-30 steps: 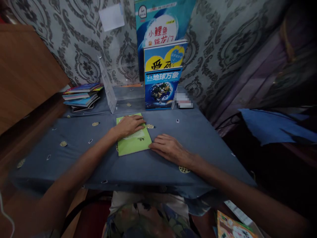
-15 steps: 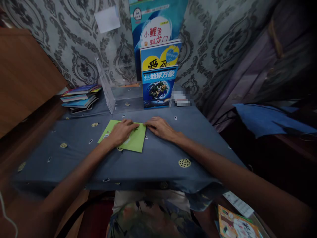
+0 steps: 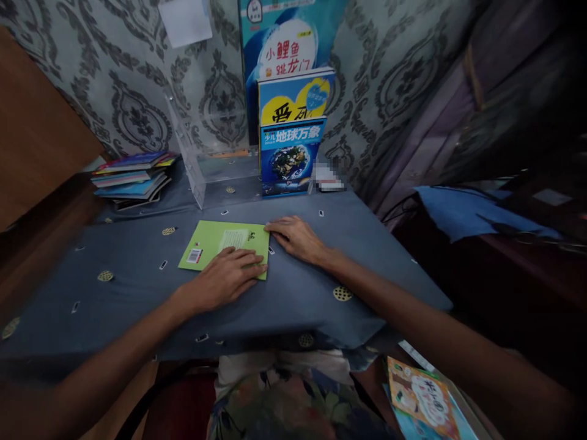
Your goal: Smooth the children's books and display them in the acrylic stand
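Note:
A thin green book (image 3: 208, 239) lies closed on the dark blue tablecloth, with a barcode at its lower left and a pale block of print on its cover. My left hand (image 3: 229, 274) rests flat over the book's lower right part, fingers stretched to its right edge. At the book's upper right corner is my right hand (image 3: 296, 237); its fingertips touch that corner while the palm lies on the cloth. The fingers of my right hand are extended and slightly bent, not wrapped round anything.
Behind the book, a clear acrylic stand (image 3: 195, 165) holds upright books, with a blue earth book (image 3: 293, 162) in front. A stack of books (image 3: 132, 177) sits at the back left. More books (image 3: 424, 397) lie low at the right, below the table (image 3: 367, 256).
My left hand has slid from the book's upper part down toward its lower right, uncovering the print and barcode. My right hand stays at the corner. The view has shifted slightly.

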Available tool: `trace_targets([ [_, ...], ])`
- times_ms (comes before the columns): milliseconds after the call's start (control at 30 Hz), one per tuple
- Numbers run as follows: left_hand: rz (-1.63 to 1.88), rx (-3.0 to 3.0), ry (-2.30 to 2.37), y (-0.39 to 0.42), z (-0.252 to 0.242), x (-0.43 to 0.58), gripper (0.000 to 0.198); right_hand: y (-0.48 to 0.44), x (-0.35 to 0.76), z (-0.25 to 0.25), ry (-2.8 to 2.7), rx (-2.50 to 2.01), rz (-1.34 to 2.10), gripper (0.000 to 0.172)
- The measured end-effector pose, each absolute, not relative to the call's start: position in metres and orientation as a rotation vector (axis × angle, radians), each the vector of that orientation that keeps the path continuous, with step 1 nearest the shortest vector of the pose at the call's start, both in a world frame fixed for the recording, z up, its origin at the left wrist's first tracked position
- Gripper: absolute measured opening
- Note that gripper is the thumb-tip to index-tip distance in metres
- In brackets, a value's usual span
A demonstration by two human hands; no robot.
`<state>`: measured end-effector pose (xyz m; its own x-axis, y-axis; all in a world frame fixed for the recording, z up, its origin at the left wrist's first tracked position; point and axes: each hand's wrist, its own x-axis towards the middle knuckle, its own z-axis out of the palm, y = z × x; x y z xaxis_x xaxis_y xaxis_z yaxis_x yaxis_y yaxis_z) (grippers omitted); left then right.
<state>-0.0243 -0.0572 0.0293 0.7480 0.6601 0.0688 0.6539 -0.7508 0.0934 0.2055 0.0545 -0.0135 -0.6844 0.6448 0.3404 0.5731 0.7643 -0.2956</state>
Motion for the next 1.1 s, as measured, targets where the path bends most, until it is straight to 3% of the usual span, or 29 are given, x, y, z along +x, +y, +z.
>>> trace_targets([
  [400, 0.187, 2.924, 1.026, -0.050, 0.026, -0.027, 0.031, -0.025, 0.212, -0.015, -2.581, -0.895, 0.252, 0.053],
  [667, 0.211, 2.899, 1.054, -0.052, 0.022, -0.027, 0.030, 0.011, 0.209, -0.003, -2.639, -1.110, 0.213, 0.064],
  [867, 0.206, 2.860, 1.103, -0.053, 0.022, -0.025, 0.033, 0.050, 0.206, -0.004, -2.597, -1.110, 0.219, 0.067],
  [1100, 0.127, 2.860, 1.120, -0.050, 0.030, -0.019, 0.033, 0.054, 0.208, -0.012, -2.504, -1.037, 0.343, 0.057],
])
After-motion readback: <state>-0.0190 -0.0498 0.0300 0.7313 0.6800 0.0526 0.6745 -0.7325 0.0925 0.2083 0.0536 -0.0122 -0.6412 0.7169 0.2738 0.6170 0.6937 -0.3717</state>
